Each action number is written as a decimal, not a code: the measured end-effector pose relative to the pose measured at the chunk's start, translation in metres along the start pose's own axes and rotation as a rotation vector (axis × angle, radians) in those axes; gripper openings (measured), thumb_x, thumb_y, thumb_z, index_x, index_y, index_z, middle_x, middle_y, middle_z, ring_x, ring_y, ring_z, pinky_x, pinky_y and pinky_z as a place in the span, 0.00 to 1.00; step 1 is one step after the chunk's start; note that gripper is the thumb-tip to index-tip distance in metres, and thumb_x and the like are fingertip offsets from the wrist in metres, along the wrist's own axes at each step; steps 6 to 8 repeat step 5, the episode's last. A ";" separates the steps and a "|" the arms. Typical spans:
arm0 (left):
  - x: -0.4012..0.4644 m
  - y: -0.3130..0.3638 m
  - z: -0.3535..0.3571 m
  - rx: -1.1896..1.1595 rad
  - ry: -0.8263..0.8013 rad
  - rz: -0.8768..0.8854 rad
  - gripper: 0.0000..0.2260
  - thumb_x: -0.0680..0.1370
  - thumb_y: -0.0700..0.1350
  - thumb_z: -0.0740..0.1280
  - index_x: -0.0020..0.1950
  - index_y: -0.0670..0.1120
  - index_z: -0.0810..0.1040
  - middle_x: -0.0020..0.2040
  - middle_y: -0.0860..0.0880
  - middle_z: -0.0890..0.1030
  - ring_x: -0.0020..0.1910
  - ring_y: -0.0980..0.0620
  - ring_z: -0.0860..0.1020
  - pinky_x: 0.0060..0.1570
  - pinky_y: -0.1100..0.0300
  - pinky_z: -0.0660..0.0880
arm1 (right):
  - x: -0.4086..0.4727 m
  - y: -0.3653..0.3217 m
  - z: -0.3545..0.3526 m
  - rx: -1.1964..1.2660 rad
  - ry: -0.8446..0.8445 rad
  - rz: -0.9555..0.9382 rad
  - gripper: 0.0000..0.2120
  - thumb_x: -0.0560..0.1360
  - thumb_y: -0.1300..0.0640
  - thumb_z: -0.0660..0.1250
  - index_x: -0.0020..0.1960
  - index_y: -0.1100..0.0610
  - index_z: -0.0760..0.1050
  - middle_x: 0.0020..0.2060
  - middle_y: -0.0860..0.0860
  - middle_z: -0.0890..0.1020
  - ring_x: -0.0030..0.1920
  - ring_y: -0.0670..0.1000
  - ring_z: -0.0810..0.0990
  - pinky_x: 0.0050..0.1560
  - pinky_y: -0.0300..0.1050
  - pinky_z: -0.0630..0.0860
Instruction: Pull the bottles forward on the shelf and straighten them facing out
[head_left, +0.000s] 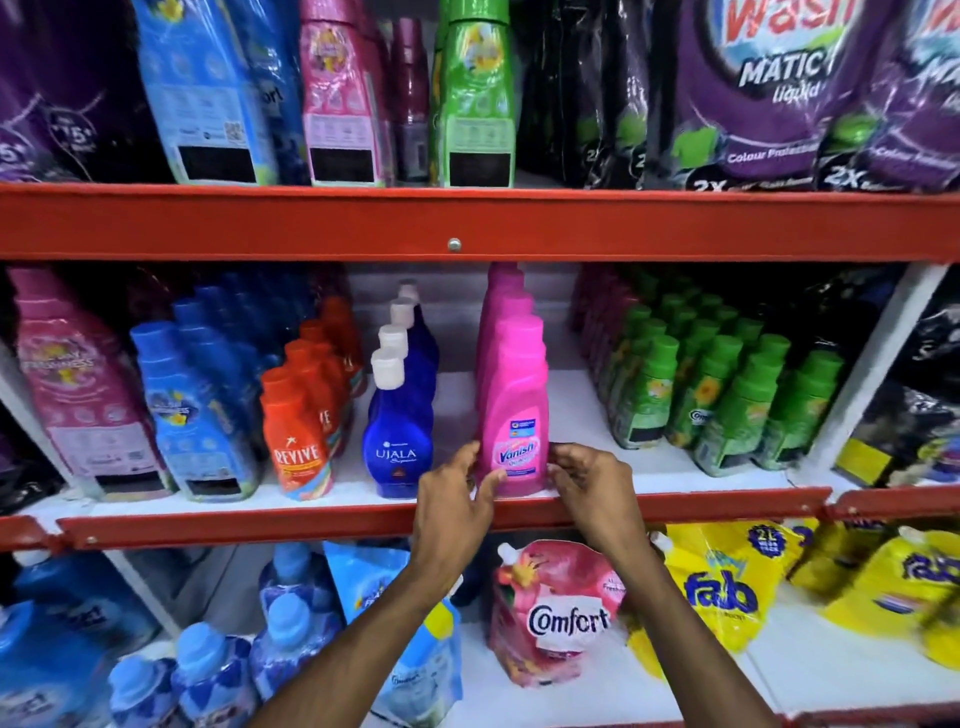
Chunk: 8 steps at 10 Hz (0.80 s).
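A pink Vanish bottle (513, 415) stands upright at the front edge of the middle shelf (363, 519), label facing out, with more pink bottles lined up behind it. My left hand (457, 499) touches its lower left side with thumb and fingers. My right hand (587, 483) touches its lower right side. Both hands pinch the bottle's base between them. Left of it stands a row of blue Ujala bottles (397, 431) with white caps, then orange Revive bottles (298, 436).
Green bottles (727, 400) fill the right of the middle shelf, blue (202, 415) and pink softener bottles (78, 384) the left. A red shelf rail (467, 223) runs above. Below sit a pink Comfort pouch (556, 608) and yellow pouches (727, 587).
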<state>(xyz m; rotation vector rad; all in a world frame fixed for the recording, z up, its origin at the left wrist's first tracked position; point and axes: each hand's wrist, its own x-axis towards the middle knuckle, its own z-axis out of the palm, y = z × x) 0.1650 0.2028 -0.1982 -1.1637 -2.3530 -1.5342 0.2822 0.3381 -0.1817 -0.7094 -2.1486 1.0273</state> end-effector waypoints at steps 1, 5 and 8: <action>0.001 0.002 -0.001 0.026 -0.038 -0.020 0.21 0.81 0.48 0.71 0.72 0.43 0.75 0.58 0.42 0.86 0.56 0.43 0.84 0.58 0.47 0.81 | 0.001 0.000 0.001 0.015 0.007 0.015 0.12 0.77 0.66 0.70 0.59 0.59 0.84 0.46 0.48 0.87 0.45 0.45 0.85 0.51 0.30 0.80; -0.004 -0.007 -0.001 0.065 0.039 -0.006 0.22 0.80 0.50 0.71 0.71 0.41 0.76 0.59 0.41 0.86 0.56 0.43 0.85 0.58 0.48 0.82 | -0.002 0.004 0.006 0.126 0.075 0.056 0.16 0.77 0.65 0.71 0.64 0.59 0.80 0.51 0.48 0.85 0.44 0.37 0.82 0.50 0.30 0.81; -0.004 -0.007 -0.001 0.065 0.039 -0.006 0.22 0.80 0.50 0.71 0.71 0.41 0.76 0.59 0.41 0.86 0.56 0.43 0.85 0.58 0.48 0.82 | -0.002 0.004 0.006 0.126 0.075 0.056 0.16 0.77 0.65 0.71 0.64 0.59 0.80 0.51 0.48 0.85 0.44 0.37 0.82 0.50 0.30 0.81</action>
